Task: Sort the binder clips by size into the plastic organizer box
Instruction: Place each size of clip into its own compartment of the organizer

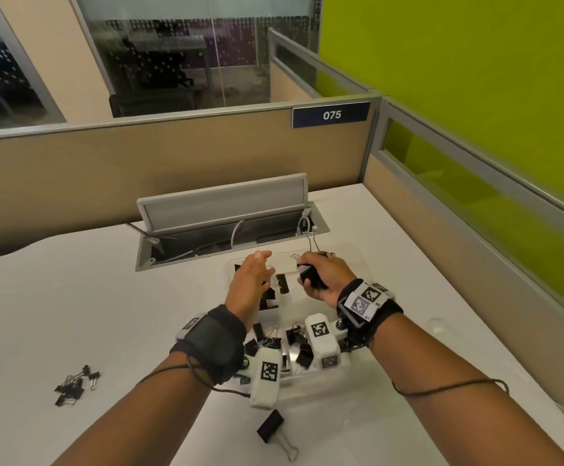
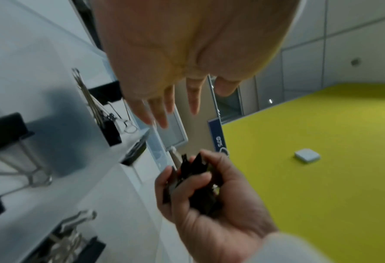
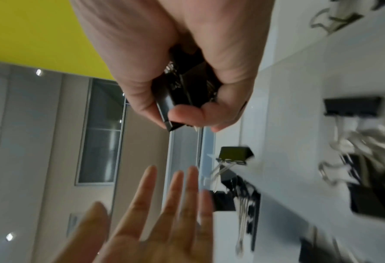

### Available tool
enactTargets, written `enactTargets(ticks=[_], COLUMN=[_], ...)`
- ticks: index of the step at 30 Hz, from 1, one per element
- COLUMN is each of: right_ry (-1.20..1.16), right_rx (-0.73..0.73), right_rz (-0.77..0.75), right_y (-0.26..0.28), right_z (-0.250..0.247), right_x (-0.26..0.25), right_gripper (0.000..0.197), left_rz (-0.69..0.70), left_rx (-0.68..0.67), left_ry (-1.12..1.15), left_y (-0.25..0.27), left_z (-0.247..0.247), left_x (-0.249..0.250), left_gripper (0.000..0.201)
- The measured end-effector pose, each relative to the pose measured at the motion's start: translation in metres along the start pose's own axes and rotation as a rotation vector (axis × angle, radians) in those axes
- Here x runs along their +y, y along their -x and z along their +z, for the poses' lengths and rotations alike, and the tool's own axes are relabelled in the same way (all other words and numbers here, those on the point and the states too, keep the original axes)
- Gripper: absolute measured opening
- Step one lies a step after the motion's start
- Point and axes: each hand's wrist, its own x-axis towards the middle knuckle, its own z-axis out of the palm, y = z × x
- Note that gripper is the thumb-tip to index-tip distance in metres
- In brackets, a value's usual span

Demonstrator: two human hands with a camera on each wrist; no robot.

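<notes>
My right hand (image 1: 324, 280) curls around a bunch of black binder clips (image 1: 309, 275); their wire handles stick out above my knuckles. My left hand (image 1: 252, 284) holds nothing, fingers straight and spread, palm facing the right hand. Both hands hover over the clear plastic organizer box (image 1: 351, 260) on the white desk (image 1: 72, 314).

The head view shows black clips in the near and left compartments of the box, a single large binder clip (image 1: 273, 432) on the desk in front of it, and a pile of small clips (image 1: 75, 388) well to the left.

The right wrist view shows what the head view hides: thumb and fingertips pinch one clip body (image 3: 171, 108) at the front of the bunch. The left wrist view shows my open palm (image 2: 187, 53).
</notes>
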Motion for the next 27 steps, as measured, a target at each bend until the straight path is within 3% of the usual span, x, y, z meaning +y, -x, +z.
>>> enactTargets(ticks=[3,8,12,15,20,23,27], right_ry=[0.185,0.637,0.935,1.081,1.216,1.287,1.386], right_rx=[0.042,0.020,0.137,0.152,0.127,0.132,-0.031], right_rz=[-0.072,-0.158,-0.379,-0.467,-0.456,-0.476,-0.568], right_y=[-0.014,-0.024,-0.030,-0.028,-0.020,-0.008,-0.001], right_z=[0.010,0.022,0.025,0.022,0.013,0.002,0.002], right_x=[0.002,0.009,0.014,0.015,0.007,0.001,0.000], right_gripper=[0.021,0.022,0.028,0.033,0.033,0.031,0.048], left_rz=[-0.064,-0.055,-0.049,-0.083,-0.112,-0.102,-0.114], left_rx=[0.013,0.046,0.072,-0.002,-0.209,-0.251,-0.245], left_ry=[0.125,0.138,0.043,-0.058,-0.236,-0.369,-0.415], left_y=[-0.002,-0.002,0.006,0.015,0.031,0.042,0.053], left_z=[-0.007,-0.018,-0.026,-0.028,-0.024,-0.022,-0.025], left_x=[0.002,0.002,0.003,0.000,-0.010,-0.015,-0.018], left_gripper=[0.036,0.037,0.021,0.015,0.008,0.008,0.010])
